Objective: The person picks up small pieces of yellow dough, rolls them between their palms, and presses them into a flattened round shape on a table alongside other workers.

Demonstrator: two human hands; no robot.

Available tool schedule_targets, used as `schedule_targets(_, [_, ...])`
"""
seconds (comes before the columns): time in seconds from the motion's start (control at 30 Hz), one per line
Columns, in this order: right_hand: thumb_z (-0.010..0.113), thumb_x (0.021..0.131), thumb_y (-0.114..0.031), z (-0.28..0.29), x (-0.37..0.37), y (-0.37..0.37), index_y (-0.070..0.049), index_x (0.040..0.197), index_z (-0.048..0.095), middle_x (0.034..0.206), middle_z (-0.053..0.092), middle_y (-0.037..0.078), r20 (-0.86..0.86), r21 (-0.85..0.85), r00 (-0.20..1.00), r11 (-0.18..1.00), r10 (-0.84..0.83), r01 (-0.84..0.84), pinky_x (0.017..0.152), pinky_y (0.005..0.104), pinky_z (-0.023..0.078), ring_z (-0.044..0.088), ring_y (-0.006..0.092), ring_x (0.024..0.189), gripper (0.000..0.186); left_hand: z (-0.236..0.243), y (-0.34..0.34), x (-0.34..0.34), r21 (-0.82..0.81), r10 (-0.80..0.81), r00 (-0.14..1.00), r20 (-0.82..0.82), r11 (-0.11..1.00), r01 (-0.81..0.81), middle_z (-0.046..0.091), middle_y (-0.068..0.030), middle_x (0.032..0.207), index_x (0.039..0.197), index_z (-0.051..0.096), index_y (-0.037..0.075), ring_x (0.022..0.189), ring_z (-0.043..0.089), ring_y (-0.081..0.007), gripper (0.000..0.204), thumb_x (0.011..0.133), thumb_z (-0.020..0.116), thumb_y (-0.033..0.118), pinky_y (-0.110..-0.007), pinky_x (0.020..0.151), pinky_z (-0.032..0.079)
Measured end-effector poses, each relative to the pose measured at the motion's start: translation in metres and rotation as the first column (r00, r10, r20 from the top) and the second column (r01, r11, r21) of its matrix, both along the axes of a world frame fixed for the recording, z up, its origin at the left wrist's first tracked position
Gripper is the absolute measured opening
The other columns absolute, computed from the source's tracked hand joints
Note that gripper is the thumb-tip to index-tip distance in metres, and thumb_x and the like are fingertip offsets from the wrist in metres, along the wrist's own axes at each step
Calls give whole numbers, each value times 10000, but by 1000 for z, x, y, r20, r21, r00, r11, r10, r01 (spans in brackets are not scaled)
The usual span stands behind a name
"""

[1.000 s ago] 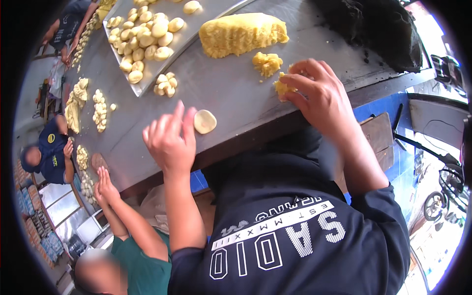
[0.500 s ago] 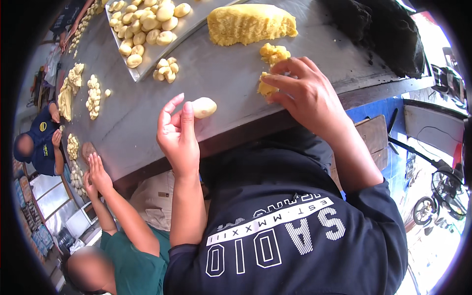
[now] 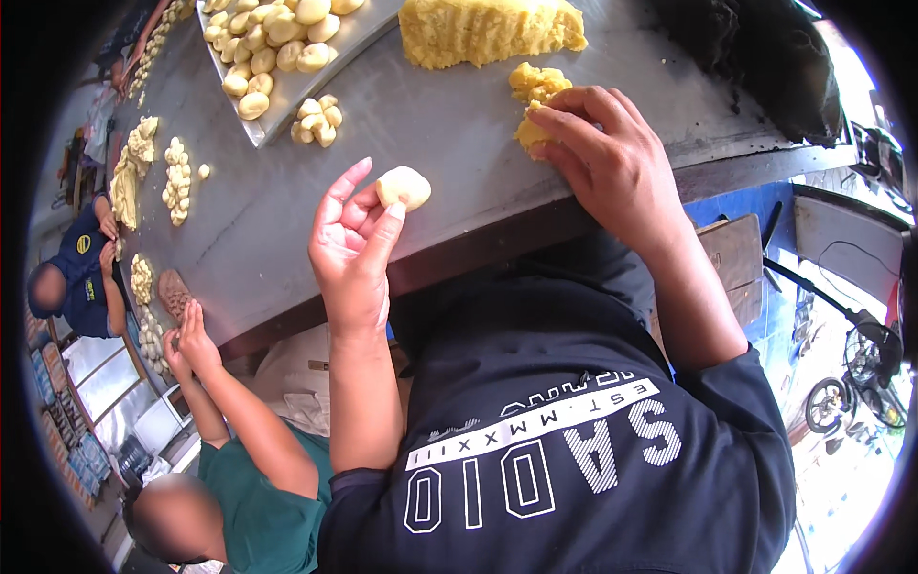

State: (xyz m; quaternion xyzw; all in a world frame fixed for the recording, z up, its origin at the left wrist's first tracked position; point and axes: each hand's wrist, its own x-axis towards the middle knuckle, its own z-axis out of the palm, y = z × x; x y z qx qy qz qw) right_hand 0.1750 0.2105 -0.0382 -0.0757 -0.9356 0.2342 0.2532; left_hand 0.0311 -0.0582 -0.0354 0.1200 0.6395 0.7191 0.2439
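A pale, smooth dough ball [image 3: 404, 184] sits at the fingertips of my left hand [image 3: 352, 251], its thumb pressed against the near side. Above the table's near edge, my right hand [image 3: 612, 153] pinches a small lump of yellow filling [image 3: 529, 134]; its fingers partly cover the lump. Just beyond lies another crumbly piece of yellow filling [image 3: 537, 82] on the metal table [image 3: 459, 124]. Farther back stands a big block of yellow filling [image 3: 492, 33] with a ridged side. Several small dough pieces [image 3: 316, 121] are grouped left of my hands.
A metal tray [image 3: 277, 107] at the far left bears several rounded dough balls. Dark cloth [image 3: 765, 67] lies at the far right. To the left, a person in green [image 3: 258, 459] and one in dark blue [image 3: 84, 273] work beside rows of dough pieces [image 3: 176, 182].
My left hand has tipped the dough ball more upright, with the thumb now against its near side. My right hand stays at the yellow filling lump. The view has shifted slightly.
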Motion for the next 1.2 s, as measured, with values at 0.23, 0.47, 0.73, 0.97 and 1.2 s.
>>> schedule_targets(0.23, [889,948,-150,0,0,0,-104,1255,838,1208,771,91,7,13,1000,1000,-9,9,983,454,626,747,329,1124,315,-3,-2,1,-10,-10,1000,-20,1000,10,804,-187,1268,1548,589,-86,1196,783,-212,583,1008,809,-99,-368,1121,612])
schedule_targets(0.47, [896,892,-110,-2,0,-3,-133,1192,840,1273,747,53,-128,34,991,999,26,-22,980,448,627,724,301,1135,307,0,0,3,-34,-24,999,-25,999,23,795,-187,1313,1528,603,-79,1223,780,-210,547,1020,805,-96,-342,1116,610])
schedule_targets(0.73, [840,921,-187,11,-23,-64,-125,1097,793,1325,706,71,-177,-140,971,973,160,-185,1001,450,610,679,318,1227,192,4,3,5,-40,-76,997,-2,996,76,777,-187,1360,1564,565,-74,1240,773,-198,572,1039,790,-88,-325,1115,607])
schedule_targets(0.97, [926,861,-207,6,-46,-76,-125,1154,759,1381,717,57,-132,11,986,995,98,-97,1073,478,596,677,349,1291,347,3,0,10,2,-79,997,-18,997,79,767,-188,1374,1588,532,-75,1271,764,-197,569,1068,763,-72,-319,1115,611])
schedule_targets(1.2, [880,855,-140,9,-42,-78,-109,1102,777,1407,728,62,-135,-53,980,986,147,-155,1083,488,596,685,350,1317,270,0,0,9,40,-91,996,-23,995,92,757,-201,1398,1583,533,-76,1294,758,-211,557,1073,754,-76,-322,1122,609])
